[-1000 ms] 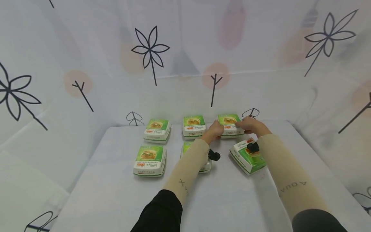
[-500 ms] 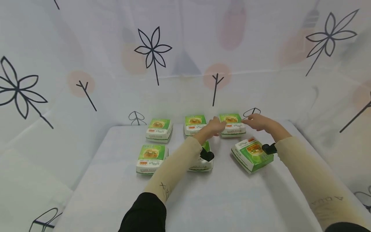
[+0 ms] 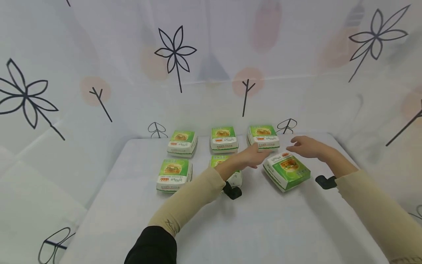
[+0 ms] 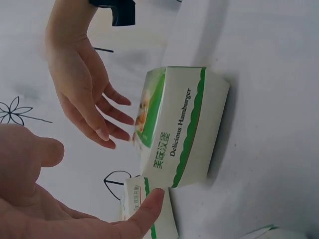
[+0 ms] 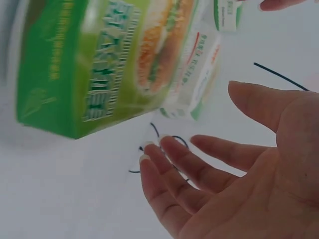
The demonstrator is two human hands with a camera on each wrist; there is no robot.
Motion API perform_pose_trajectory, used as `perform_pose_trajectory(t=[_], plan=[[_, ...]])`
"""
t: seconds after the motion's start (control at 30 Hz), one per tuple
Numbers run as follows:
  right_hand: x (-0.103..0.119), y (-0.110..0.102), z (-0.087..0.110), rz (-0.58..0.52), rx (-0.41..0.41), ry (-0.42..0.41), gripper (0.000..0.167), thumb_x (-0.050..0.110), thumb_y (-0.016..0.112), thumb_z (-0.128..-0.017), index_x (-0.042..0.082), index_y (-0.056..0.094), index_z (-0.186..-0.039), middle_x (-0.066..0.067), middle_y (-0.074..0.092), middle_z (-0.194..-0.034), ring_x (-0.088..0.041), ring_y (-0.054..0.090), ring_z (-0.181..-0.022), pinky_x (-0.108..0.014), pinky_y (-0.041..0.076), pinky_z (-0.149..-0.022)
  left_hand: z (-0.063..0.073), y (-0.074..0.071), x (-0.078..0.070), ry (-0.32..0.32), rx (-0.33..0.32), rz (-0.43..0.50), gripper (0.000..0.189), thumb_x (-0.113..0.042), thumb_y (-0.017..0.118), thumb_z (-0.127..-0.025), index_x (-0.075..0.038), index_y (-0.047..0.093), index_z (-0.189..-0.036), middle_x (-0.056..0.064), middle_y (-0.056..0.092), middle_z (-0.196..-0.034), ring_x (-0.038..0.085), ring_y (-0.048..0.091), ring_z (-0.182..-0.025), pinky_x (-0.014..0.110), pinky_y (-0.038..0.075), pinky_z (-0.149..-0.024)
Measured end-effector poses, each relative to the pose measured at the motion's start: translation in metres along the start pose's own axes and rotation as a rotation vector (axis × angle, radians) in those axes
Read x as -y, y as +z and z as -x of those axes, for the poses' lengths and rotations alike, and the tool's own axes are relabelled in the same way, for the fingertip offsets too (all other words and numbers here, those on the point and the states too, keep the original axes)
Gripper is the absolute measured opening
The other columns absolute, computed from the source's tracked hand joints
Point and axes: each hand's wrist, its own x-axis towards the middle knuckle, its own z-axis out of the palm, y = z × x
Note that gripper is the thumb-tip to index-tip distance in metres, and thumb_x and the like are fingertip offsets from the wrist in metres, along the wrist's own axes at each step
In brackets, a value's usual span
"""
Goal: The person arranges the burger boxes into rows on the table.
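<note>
A green-and-white hamburger box point(image 3: 287, 170) lies askew at the front right of the table. My left hand point(image 3: 252, 157) hovers just left of it, fingers extended and holding nothing. Above and to the right of that box is my right hand point(image 3: 308, 146), its fingers relaxed and nothing in its grasp. Behind both hands, the back right hamburger box point(image 3: 263, 137) sits straight. In the left wrist view the askew box shows its "Delicious Hamburger" side point(image 4: 184, 129). The right wrist view has my right palm point(image 5: 279, 179) below that box's green end point(image 5: 50, 74).
A back middle box point(image 3: 224, 140) and a back left box point(image 3: 182, 143) stand in line with the back right one. In front are a left box point(image 3: 174, 175) and a middle box point(image 3: 234, 179), partly hidden by my left arm. A patterned cloth point(image 3: 211, 99) hangs behind the table.
Both hands have left the back right box, which now stands untouched. They have come back toward the askew box, the right hand moving outward to the right.
</note>
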Motion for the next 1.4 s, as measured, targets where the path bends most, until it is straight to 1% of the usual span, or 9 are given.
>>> perform_pose_trajectory(t=[0.13, 0.23, 0.37, 0.5, 0.73, 0.83, 1.03, 1.27, 1.4], plan=[[-0.010, 0.007, 0.009, 0.005, 0.010, 0.002, 0.070, 0.036, 0.050, -0.106, -0.019, 0.033, -0.145, -0.044, 0.044, -0.137, -0.059, 0.047, -0.123, -0.068, 0.050, -0.092, 0.005, 0.011, 0.006, -0.052, 0.007, -0.005, 0.081, -0.047, 0.050, -0.107, -0.006, 0.008, -0.164, 0.011, 0.015, -0.170, 0.025, 0.050, -0.136, 0.040, 0.053, -0.102], [-0.016, 0.010, 0.014, 0.007, 0.006, 0.003, 0.069, 0.037, 0.051, -0.107, -0.020, 0.034, -0.144, -0.045, 0.045, -0.136, -0.059, 0.047, -0.122, -0.067, 0.051, -0.091, 0.007, 0.018, 0.007, -0.077, 0.010, -0.027, 0.084, -0.049, 0.049, -0.107, -0.006, 0.006, -0.165, 0.011, 0.012, -0.171, 0.027, 0.059, -0.126, 0.039, 0.050, -0.106], [-0.020, 0.013, 0.019, 0.004, -0.005, 0.005, 0.071, 0.039, 0.050, -0.107, -0.019, 0.035, -0.144, -0.045, 0.045, -0.135, -0.059, 0.047, -0.122, -0.067, 0.051, -0.090, 0.008, 0.029, 0.009, -0.098, 0.011, -0.050, 0.084, -0.049, 0.052, -0.105, -0.005, 0.011, -0.164, 0.013, 0.018, -0.169, 0.024, 0.065, -0.109, 0.038, 0.048, -0.107], [-0.022, 0.017, 0.022, -0.009, -0.001, 0.007, 0.072, 0.042, 0.048, -0.107, -0.019, 0.034, -0.145, -0.044, 0.045, -0.135, -0.058, 0.046, -0.122, -0.067, 0.051, -0.089, 0.003, 0.040, 0.013, -0.119, -0.012, -0.041, 0.084, -0.048, 0.056, -0.104, -0.006, 0.013, -0.164, 0.015, 0.025, -0.165, 0.020, 0.064, -0.095, 0.036, 0.054, -0.095], [-0.031, 0.025, 0.024, -0.031, 0.002, 0.004, 0.075, 0.045, 0.046, -0.108, -0.019, 0.034, -0.145, -0.043, 0.045, -0.135, -0.057, 0.046, -0.121, -0.066, 0.051, -0.089, -0.009, 0.055, 0.026, -0.121, -0.103, -0.037, 0.084, -0.049, 0.059, -0.102, -0.005, 0.020, -0.161, 0.021, 0.035, -0.156, 0.020, 0.064, -0.079, 0.032, 0.055, -0.082], [-0.035, 0.029, 0.025, -0.041, 0.015, 0.010, 0.076, 0.047, 0.046, -0.108, -0.018, 0.034, -0.145, -0.043, 0.045, -0.136, -0.056, 0.046, -0.122, -0.065, 0.051, -0.089, -0.012, 0.063, 0.029, -0.141, -0.141, -0.031, 0.084, -0.050, 0.060, -0.101, -0.006, 0.021, -0.161, 0.020, 0.038, -0.151, 0.021, 0.063, -0.083, 0.031, 0.057, -0.075], [-0.034, 0.033, 0.026, -0.031, 0.026, 0.032, 0.081, 0.050, 0.047, -0.107, -0.020, 0.033, -0.145, -0.044, 0.043, -0.136, -0.058, 0.045, -0.121, -0.068, 0.050, -0.089, -0.018, 0.075, 0.034, -0.198, -0.194, -0.040, 0.086, -0.055, 0.057, -0.101, -0.011, 0.018, -0.163, 0.016, 0.035, -0.156, 0.028, 0.056, -0.118, 0.029, 0.057, -0.072], [-0.033, 0.036, 0.024, -0.026, 0.028, 0.035, 0.082, 0.051, 0.046, -0.106, -0.021, 0.034, -0.142, -0.045, 0.043, -0.134, -0.057, 0.048, -0.119, -0.063, 0.052, -0.088, -0.021, 0.079, 0.036, -0.214, -0.221, -0.020, 0.082, -0.053, 0.057, -0.102, -0.007, 0.023, -0.161, 0.015, 0.037, -0.155, 0.026, 0.059, -0.110, 0.032, 0.058, -0.073], [-0.035, 0.037, 0.022, -0.037, 0.027, 0.014, 0.079, 0.049, 0.046, -0.107, -0.023, 0.037, -0.140, -0.046, 0.045, -0.133, -0.052, 0.053, -0.115, -0.054, 0.056, -0.084, -0.021, 0.080, 0.035, -0.208, -0.224, -0.035, 0.079, -0.052, 0.057, -0.102, -0.006, 0.027, -0.159, 0.014, 0.041, -0.153, 0.025, 0.055, -0.119, 0.032, 0.056, -0.077]])
